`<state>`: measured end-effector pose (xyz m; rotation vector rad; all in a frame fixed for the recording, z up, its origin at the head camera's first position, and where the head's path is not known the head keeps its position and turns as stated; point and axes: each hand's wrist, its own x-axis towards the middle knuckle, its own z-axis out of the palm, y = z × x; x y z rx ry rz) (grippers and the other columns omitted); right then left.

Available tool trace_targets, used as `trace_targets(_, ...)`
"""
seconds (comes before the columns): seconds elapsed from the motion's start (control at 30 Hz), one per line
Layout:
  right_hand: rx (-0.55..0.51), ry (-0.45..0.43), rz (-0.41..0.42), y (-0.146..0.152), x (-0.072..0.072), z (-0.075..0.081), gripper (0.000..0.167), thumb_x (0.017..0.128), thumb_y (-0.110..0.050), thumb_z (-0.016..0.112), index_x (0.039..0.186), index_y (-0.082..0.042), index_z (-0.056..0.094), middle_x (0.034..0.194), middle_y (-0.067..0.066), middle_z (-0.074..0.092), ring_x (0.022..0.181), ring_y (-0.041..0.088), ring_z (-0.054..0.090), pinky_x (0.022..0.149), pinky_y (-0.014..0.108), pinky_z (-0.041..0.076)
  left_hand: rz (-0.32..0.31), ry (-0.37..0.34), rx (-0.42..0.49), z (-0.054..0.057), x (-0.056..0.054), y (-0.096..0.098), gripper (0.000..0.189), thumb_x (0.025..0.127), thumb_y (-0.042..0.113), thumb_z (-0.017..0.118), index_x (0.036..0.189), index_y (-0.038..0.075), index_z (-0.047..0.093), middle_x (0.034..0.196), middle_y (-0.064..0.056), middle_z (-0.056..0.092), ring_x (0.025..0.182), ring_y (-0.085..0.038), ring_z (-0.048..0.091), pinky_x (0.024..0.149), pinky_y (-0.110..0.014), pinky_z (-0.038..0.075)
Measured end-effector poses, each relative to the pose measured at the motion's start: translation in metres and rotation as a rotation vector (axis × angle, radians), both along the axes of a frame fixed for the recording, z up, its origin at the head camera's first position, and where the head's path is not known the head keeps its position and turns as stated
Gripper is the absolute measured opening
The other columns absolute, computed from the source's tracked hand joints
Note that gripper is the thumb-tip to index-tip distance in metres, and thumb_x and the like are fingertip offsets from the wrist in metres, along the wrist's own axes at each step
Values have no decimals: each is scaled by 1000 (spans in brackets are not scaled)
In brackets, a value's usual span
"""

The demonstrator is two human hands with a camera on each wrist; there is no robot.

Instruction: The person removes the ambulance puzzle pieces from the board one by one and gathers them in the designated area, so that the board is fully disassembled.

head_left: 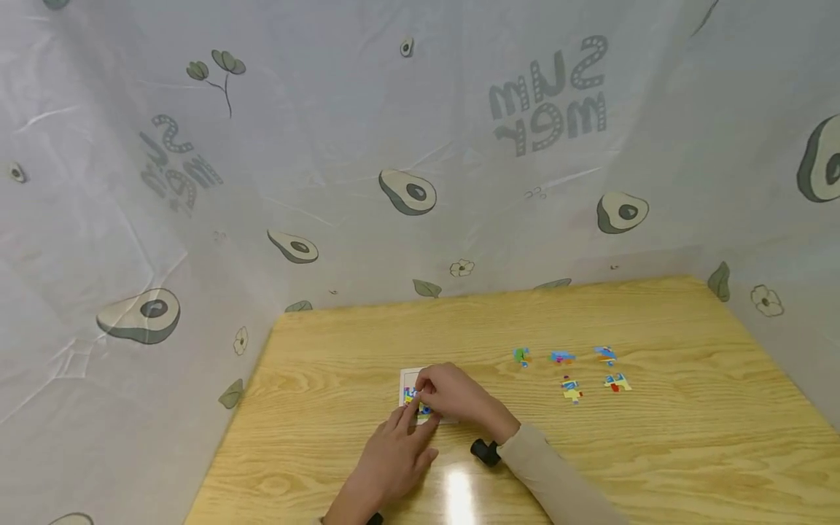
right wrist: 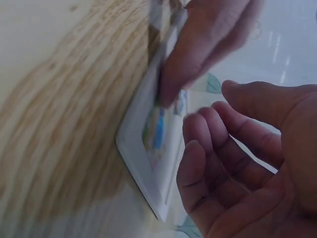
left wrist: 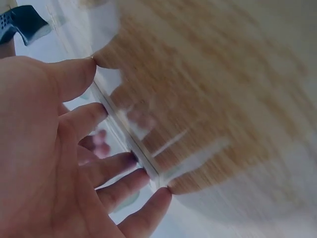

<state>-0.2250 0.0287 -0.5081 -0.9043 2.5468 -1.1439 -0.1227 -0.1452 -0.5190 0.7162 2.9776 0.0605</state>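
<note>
A small white-framed puzzle board (head_left: pixel 410 371) lies on the wooden table, with colourful fitted pieces (head_left: pixel 410 396) showing in its left and lower parts. My left hand (head_left: pixel 394 453) rests at its near left edge, fingers stretched out; in the left wrist view its fingertips line the board's edge. Over the middle of the board is my right hand (head_left: pixel 456 394), thumb and fingers bent together, tips close to the fitted pieces. In the right wrist view the right hand (right wrist: pixel 242 158) has curled fingers with the thumb near them; I cannot tell whether a piece is between them.
Several loose puzzle pieces lie in two rows to the right of the board, among them a green-and-blue piece (head_left: pixel 521 356) and a yellow piece (head_left: pixel 572 391). A pale curtain (head_left: pixel 354 240) printed with avocados hangs behind and beside the table (head_left: pixel 656 452).
</note>
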Motion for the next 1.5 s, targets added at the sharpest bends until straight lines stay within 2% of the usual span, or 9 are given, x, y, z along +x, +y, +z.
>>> trace_targets(0.3, 96, 64, -21, -17, -13, -9, 16, 97, -11, 70, 109, -3, 74, 103, 6, 68, 89, 16, 61, 82, 36, 56, -36, 95, -36, 0, -1, 3, 50, 109, 42, 52, 157, 26, 50, 159, -16, 46, 144, -32, 50, 115, -46, 52)
trace_targets(0.4, 112, 57, -25, -19, -16, -12, 16, 96, -13, 73, 108, -4, 73, 102, 6, 66, 88, 15, 59, 81, 36, 56, -20, 45, -27, 1, 2, 6, 53, 109, 42, 52, 159, 25, 47, 163, -19, 43, 147, -35, 49, 116, -46, 51)
trace_targets(0.5, 113, 28, -44, -19, -17, -15, 9, 94, -14, 76, 99, -7, 73, 98, 4, 64, 84, 14, 56, 78, 34, 54, 8, -34, -15, 3, 6, 10, 56, 110, 42, 50, 163, 24, 41, 167, -22, 38, 151, -40, 45, 116, -49, 51)
trace_targets(0.57, 101, 1, -56, -17, -18, -17, 8, 93, -14, 79, 93, -10, 72, 97, 3, 63, 83, 14, 55, 77, 35, 53, 23, -61, -14, 3, 8, 12, 58, 110, 43, 49, 164, 24, 39, 167, -23, 36, 152, -42, 44, 115, -49, 52)
trace_targets(0.73, 74, -61, -58, -15, -21, -20, 11, 92, -15, 80, 88, -14, 70, 96, 2, 62, 85, 16, 55, 78, 37, 53, 37, -41, -12, 1, 10, 13, 56, 110, 42, 49, 163, 23, 42, 165, -24, 39, 152, -42, 44, 117, -48, 50)
trace_targets(0.87, 73, -91, -45, -16, -23, -22, 12, 92, -15, 81, 88, -14, 70, 98, 3, 63, 87, 16, 56, 80, 38, 54, 36, -18, 9, -1, 12, 13, 55, 110, 41, 51, 161, 21, 45, 162, -26, 42, 150, -43, 46, 112, -48, 54)
trace_targets(1.03, 78, -60, -16, -19, -23, -24, 9, 94, -12, 76, 89, -12, 69, 98, 4, 63, 86, 15, 54, 78, 34, 52, 34, 1, 8, 0, 12, 12, 56, 109, 42, 53, 159, 19, 48, 159, -26, 46, 148, -43, 49, 112, -48, 55)
trace_targets(1.3, 47, -19, -37, -19, -22, -25, 9, 94, -2, 66, 89, -8, 69, 93, 3, 59, 78, 15, 49, 72, 30, 45, 49, -49, 55, 0, 10, 11, 58, 108, 47, 52, 160, 22, 46, 162, -27, 41, 150, -44, 45, 108, -52, 57)
trace_targets(1.5, 11, -69, -46, -18, -22, -27, 8, 93, -2, 65, 92, -9, 67, 83, -1, 62, 70, 11, 54, 66, 25, 47, 53, -56, 47, 0, 8, 12, 61, 106, 51, 54, 160, 22, 47, 162, -27, 42, 150, -44, 46, 105, -53, 58)
